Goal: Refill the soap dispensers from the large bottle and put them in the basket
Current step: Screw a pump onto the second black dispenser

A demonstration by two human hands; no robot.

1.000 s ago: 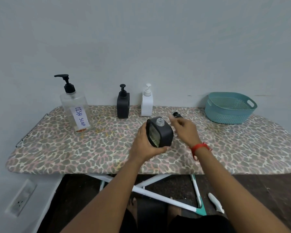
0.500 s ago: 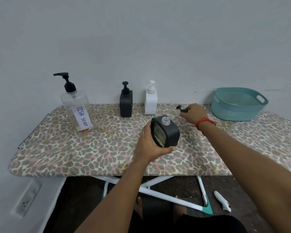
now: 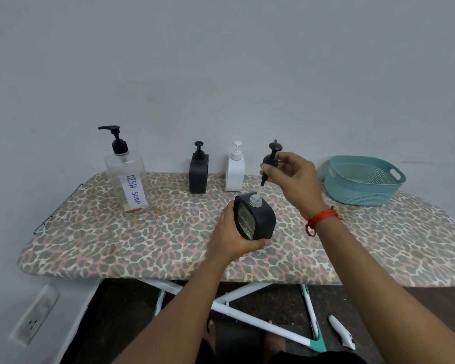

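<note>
Your ironing board (image 3: 111,232), in its leopard-print cover, runs across the middle of the frame. At centre left stands the large bottle (image 3: 128,179), clear, labelled DISH SOAP, with a black pump on top. To its right, along the back edge by the wall, a black dispenser (image 3: 199,174) and a white dispenser (image 3: 235,174) stand upright, near each other but apart. The teal basket (image 3: 352,195) sits on the board at right of frame, beyond your right wrist with its red thread (image 3: 319,219).

At centre frame your left hand (image 3: 231,235) grips the open dispenser (image 3: 260,219), black, tilted, neck bare, with your fingers curled round its lower side. Just above it, your right hand (image 3: 294,177) pinches the pump head (image 3: 271,160) between thumb and fingertips. The pump's tube points down at the open neck; you cannot tell whether the tip is inside.
</note>
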